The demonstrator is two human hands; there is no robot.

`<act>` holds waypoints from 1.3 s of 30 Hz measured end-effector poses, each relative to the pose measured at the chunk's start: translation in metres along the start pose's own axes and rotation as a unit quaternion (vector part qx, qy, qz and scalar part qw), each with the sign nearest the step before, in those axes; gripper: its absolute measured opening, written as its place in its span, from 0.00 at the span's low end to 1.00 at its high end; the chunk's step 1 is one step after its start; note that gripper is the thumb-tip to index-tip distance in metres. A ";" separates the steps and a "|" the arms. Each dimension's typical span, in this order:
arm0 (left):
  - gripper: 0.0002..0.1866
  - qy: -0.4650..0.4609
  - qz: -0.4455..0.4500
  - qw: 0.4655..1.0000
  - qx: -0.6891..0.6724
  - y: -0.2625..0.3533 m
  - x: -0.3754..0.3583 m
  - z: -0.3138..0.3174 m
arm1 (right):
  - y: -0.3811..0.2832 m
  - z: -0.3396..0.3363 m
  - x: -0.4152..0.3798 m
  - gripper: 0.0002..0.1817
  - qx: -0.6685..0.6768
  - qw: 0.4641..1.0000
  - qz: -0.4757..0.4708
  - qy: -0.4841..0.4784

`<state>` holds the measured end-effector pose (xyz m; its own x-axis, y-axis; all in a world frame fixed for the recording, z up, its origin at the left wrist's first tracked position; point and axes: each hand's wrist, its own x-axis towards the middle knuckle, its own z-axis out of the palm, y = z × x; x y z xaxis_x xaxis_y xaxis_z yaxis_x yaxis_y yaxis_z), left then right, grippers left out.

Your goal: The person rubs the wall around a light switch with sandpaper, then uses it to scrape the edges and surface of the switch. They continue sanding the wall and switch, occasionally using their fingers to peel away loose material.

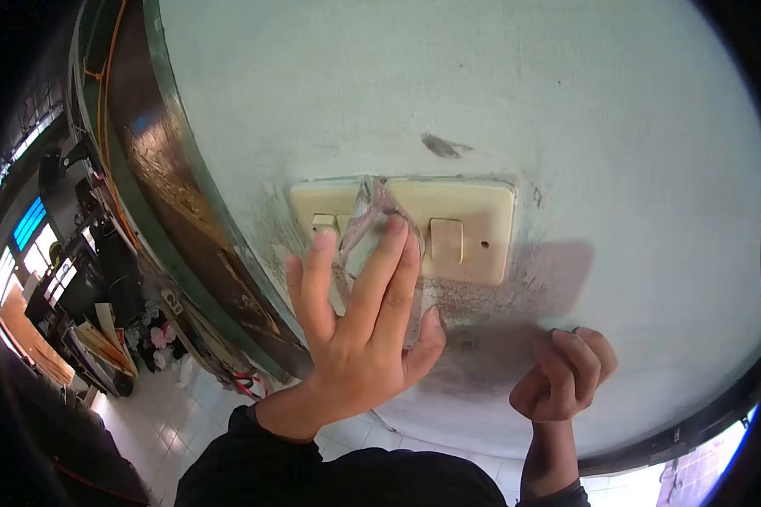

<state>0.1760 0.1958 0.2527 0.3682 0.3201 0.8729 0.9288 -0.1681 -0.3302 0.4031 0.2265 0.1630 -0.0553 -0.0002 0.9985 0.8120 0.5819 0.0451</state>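
Note:
A cream switch plate [492, 198] is mounted on the pale green wall, with a small switch [324, 220] at its left and a larger square switch [446, 242] right of its middle. My left hand [355, 338] lies over the plate with its fingers stretched out and partly spread. Two fingertips press a crumpled, greyish, thin piece of material [370, 207] against the plate; most of it is behind the fingers. To the lower right, my right hand [564, 376] is curled closed near the wall, and the inside of its grip is hidden.
Dark smudges surround the plate, and a grey mark [444, 146] is above it. At the left are a green-edged, worn brown door frame [177, 160] and an orange cord [104, 110]. Beyond it is a cluttered room with stacked boards [101, 346] and a tiled floor [177, 422].

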 end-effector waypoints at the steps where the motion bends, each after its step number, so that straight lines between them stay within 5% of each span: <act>1: 0.36 -0.003 0.002 1.000 0.001 -0.001 0.000 -0.001 | -0.001 0.001 -0.001 0.17 0.001 1.000 0.003 0.000; 6: 0.30 0.051 0.000 0.999 -0.002 -0.003 0.024 0.001 | -0.003 0.002 0.003 0.18 -0.028 1.000 -0.004 -0.002; 12: 0.37 0.006 0.044 0.999 0.000 -0.008 0.012 -0.001 | -0.007 0.004 0.003 0.17 -0.010 1.000 0.005 -0.005; 39: 0.31 0.055 -0.010 0.996 -0.062 -0.005 0.015 0.012 | -0.006 0.004 0.007 0.21 -0.022 1.000 -0.004 0.001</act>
<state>0.1770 0.2126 0.2637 0.3373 0.2209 0.9151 0.9208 -0.2798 -0.2718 0.3953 0.2264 0.1693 -0.0614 -0.0066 0.9981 0.8367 0.5449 0.0550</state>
